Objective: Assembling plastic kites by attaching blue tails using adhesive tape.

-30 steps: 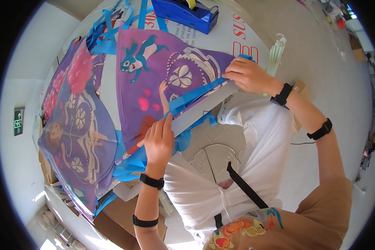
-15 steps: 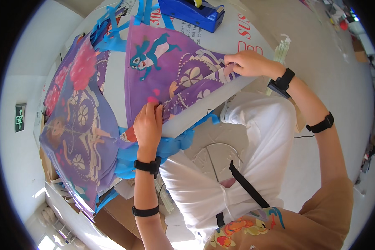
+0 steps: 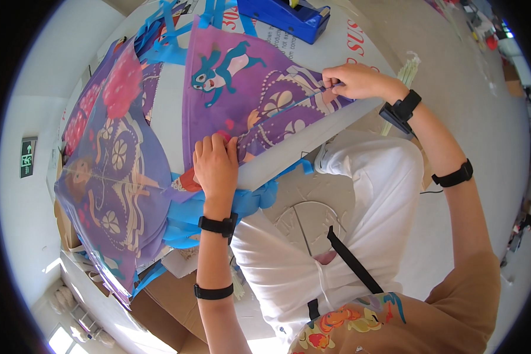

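Note:
A purple kite sheet [image 3: 236, 88] printed with cartoon figures lies on a white board, its near edge folded over on itself. My left hand [image 3: 216, 168] is closed on the near left end of that fold, fingertips pressed together on the material. At the far right corner of the sheet, my right hand [image 3: 360, 81] pinches the other end of the fold, thumb against fingers. A thin straight line runs along the fold between the hands; whether it is a rod or a crease I cannot tell. A red and white printed corner shows beside my left hand.
More printed kite sheets [image 3: 121, 165] lie overlapped at the left. Blue ribbons [image 3: 165, 50] trail at the back, and a blue ribbon bundle [image 3: 218, 221] hangs at the near edge. A blue tape dispenser [image 3: 289, 20] and a bundle of pale rods [image 3: 402, 79] stand beyond.
My left hand has moved a little up and to the right along the fold. My right hand keeps its pinch on the far corner. The whole view has shifted slightly.

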The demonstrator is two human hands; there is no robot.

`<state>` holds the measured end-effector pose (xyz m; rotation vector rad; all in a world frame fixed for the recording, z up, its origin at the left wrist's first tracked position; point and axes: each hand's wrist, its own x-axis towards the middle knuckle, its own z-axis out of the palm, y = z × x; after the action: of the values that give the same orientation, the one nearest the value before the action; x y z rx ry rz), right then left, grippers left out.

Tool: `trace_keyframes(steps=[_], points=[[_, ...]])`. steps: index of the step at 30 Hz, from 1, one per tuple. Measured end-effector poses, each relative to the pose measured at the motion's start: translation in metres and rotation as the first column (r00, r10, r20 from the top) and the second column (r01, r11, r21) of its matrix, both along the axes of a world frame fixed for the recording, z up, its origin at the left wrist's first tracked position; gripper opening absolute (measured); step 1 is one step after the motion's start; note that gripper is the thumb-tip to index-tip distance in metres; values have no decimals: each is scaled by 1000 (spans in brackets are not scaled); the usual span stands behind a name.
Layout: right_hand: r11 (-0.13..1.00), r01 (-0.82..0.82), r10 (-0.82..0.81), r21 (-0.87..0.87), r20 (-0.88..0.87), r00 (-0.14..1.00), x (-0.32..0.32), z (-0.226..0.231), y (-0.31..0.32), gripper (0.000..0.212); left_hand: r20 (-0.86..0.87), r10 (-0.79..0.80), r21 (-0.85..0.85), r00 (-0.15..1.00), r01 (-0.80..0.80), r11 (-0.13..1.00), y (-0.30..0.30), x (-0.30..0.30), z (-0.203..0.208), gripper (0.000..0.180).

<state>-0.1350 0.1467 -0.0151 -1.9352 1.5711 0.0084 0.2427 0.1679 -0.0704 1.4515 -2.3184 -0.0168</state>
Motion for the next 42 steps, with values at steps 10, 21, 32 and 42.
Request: trace_keyframes(steps=[10, 21, 32, 42], points=[[992, -54, 66, -115, 101, 993, -5, -14, 0, 7, -204, 63, -10, 977, -67, 998, 6, -8, -1, 24], [991, 20, -23, -130, -26, 999, 0, -15, 5, 7, -301, 33, 46, 953, -20, 999, 11, -2, -3, 21], [988, -24, 11, -153, -85, 996, 0, -15, 0, 9, -186, -137, 15, 973, 142, 990, 35, 7, -8, 40], [998, -33, 31, -59, -39, 999, -10, -3, -14, 21, 20, -214, 145, 977, 209, 967, 41, 9, -11, 45]])
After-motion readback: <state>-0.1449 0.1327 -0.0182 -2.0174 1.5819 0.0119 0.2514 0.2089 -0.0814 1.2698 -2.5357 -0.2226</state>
